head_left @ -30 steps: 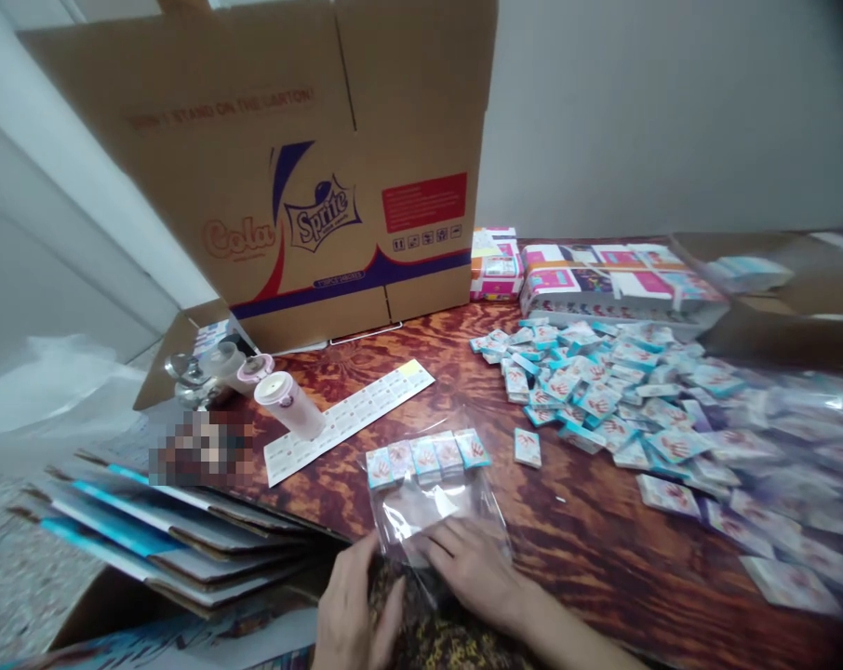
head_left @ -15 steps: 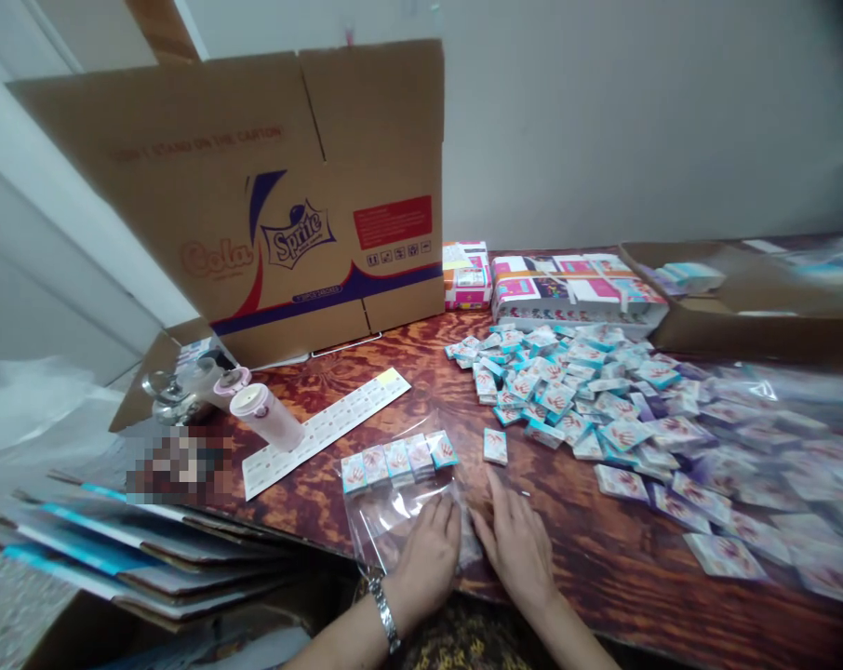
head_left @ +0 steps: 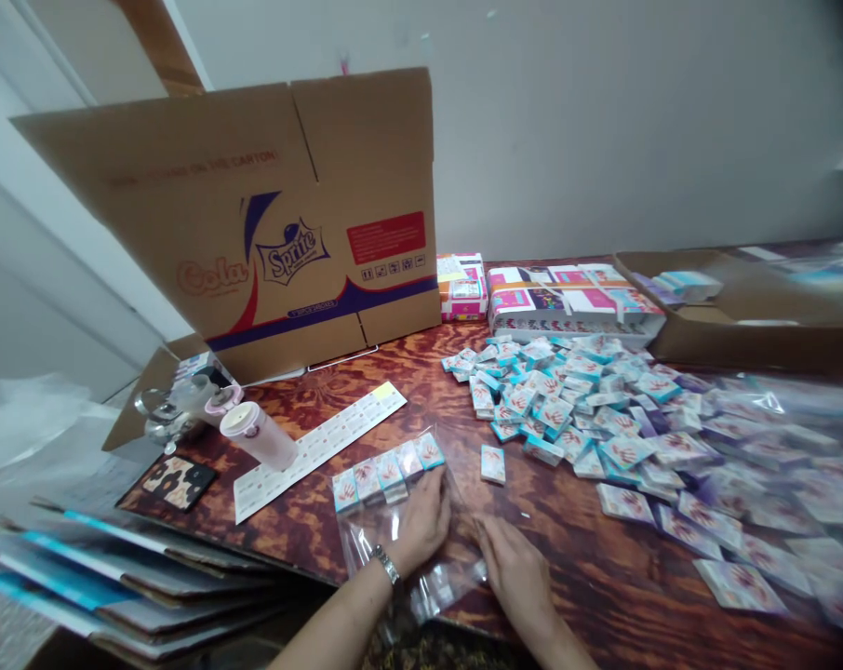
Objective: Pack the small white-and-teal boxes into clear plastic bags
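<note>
Two hands (head_left: 425,516) at a clear bag (head_left: 369,540) of small boxes

The dark wood-patterned table (head_left: 568,540) spreads under and around the grip. Beyond it, to the left, stands a big Sprite carton (head_left: 254,223); nearer, left of the left forearm, blue-edged cardboard sheets (head_left: 114,568) are stacked. To the grip's right and beyond lies a heap of small boxes (head_left: 568,409). The clear bag is directly beneath the left hand, which rests on it, fingers close together; I cannot tell whether they pinch the film. The right hand (head_left: 517,566) is at the bag's right edge, fingers bent, its hold unclear. Left of the grip, a pink bottle (head_left: 260,437) is on a printed strip (head_left: 341,435). The row of boxes (head_left: 386,473), five tops showing, lies at the bag's far end, just beyond the left fingers. One loose box (head_left: 492,463) sits beyond the right hand.
</note>
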Action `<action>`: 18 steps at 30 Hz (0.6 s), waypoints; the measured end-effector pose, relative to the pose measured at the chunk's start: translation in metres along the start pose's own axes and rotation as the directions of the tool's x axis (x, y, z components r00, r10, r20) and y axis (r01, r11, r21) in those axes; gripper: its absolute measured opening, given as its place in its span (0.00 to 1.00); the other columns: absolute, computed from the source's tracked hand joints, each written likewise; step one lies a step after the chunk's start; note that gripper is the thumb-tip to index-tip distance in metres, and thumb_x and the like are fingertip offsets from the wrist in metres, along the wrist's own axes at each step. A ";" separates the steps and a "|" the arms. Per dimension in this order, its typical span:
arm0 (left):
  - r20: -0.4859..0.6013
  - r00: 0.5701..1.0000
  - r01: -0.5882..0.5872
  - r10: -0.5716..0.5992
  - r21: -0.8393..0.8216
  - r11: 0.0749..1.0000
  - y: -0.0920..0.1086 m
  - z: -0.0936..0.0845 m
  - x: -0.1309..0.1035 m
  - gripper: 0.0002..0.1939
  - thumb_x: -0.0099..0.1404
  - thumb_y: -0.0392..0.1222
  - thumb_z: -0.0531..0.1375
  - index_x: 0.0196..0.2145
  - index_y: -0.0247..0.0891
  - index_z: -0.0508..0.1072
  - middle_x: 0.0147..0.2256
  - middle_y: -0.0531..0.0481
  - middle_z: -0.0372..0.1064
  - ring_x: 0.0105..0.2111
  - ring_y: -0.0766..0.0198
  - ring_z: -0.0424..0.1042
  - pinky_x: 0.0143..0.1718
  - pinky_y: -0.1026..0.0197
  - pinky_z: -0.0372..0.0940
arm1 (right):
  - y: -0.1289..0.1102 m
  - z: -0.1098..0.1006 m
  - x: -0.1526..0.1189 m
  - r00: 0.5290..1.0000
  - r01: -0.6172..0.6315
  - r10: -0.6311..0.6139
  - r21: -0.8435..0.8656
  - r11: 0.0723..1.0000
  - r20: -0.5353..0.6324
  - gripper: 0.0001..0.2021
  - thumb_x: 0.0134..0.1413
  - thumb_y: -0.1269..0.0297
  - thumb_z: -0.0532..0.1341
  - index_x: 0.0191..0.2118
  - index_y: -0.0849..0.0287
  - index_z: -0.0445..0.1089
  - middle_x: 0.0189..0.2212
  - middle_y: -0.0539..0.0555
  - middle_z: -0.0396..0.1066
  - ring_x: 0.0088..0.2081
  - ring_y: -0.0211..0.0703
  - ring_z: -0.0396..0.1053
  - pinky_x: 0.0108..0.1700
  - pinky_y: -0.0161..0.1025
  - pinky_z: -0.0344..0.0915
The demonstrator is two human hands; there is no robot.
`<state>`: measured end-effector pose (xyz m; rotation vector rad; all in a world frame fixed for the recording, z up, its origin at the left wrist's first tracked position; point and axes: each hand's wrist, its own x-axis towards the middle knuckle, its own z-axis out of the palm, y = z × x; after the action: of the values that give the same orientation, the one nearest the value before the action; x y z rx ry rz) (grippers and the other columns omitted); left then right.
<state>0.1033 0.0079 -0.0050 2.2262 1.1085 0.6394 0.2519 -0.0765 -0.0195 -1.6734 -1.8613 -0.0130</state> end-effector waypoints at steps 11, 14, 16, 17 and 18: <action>0.006 0.999 -0.031 0.032 -0.006 0.999 0.012 -0.012 -0.005 0.17 0.64 0.34 0.48 0.50 0.38 0.61 0.43 0.44 0.63 0.44 0.58 0.63 0.47 0.52 0.61 | -0.001 -0.004 0.003 0.995 -0.094 0.093 0.031 0.995 0.021 0.16 0.63 0.62 0.45 0.44 0.59 0.67 0.35 0.57 0.75 0.34 0.44 0.74 0.34 0.36 0.67; 0.042 0.999 -0.012 0.006 0.152 0.988 0.013 -0.014 -0.025 0.13 0.65 0.34 0.46 0.44 0.38 0.65 0.39 0.44 0.64 0.41 0.56 0.62 0.45 0.51 0.61 | -0.001 -0.004 0.002 0.976 -0.195 0.184 0.095 0.976 0.114 0.17 0.61 0.57 0.47 0.49 0.60 0.63 0.34 0.56 0.75 0.32 0.46 0.74 0.30 0.36 0.68; 0.044 0.999 0.006 -0.017 0.227 0.974 0.008 -0.014 -0.032 0.14 0.65 0.35 0.46 0.46 0.37 0.64 0.42 0.42 0.63 0.44 0.53 0.61 0.45 0.48 0.60 | -0.001 -0.004 0.000 0.967 -0.217 0.192 0.150 0.964 0.165 0.16 0.61 0.58 0.46 0.47 0.59 0.64 0.34 0.56 0.75 0.33 0.45 0.74 0.31 0.36 0.68; 0.044 0.999 0.007 -0.018 0.231 0.973 0.005 -0.014 -0.033 0.16 0.64 0.35 0.47 0.49 0.36 0.62 0.45 0.40 0.62 0.46 0.51 0.60 0.47 0.47 0.59 | -0.001 -0.004 0.000 0.967 -0.215 0.185 0.170 0.962 0.177 0.16 0.62 0.59 0.45 0.44 0.58 0.66 0.34 0.56 0.75 0.33 0.45 0.74 0.32 0.36 0.68; 0.047 0.999 0.003 -0.013 0.226 0.974 0.000 -0.013 -0.033 0.18 0.64 0.36 0.48 0.52 0.35 0.60 0.48 0.39 0.60 0.48 0.50 0.59 0.48 0.45 0.58 | -0.001 -0.004 -0.001 0.968 -0.208 0.175 0.181 0.961 0.180 0.16 0.62 0.59 0.44 0.40 0.58 0.67 0.33 0.57 0.75 0.33 0.45 0.74 0.33 0.36 0.67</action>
<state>0.0774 -0.0156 -0.0006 2.4132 1.2177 0.4733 0.2529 -0.0788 -0.0164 -1.7488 -1.7414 0.3884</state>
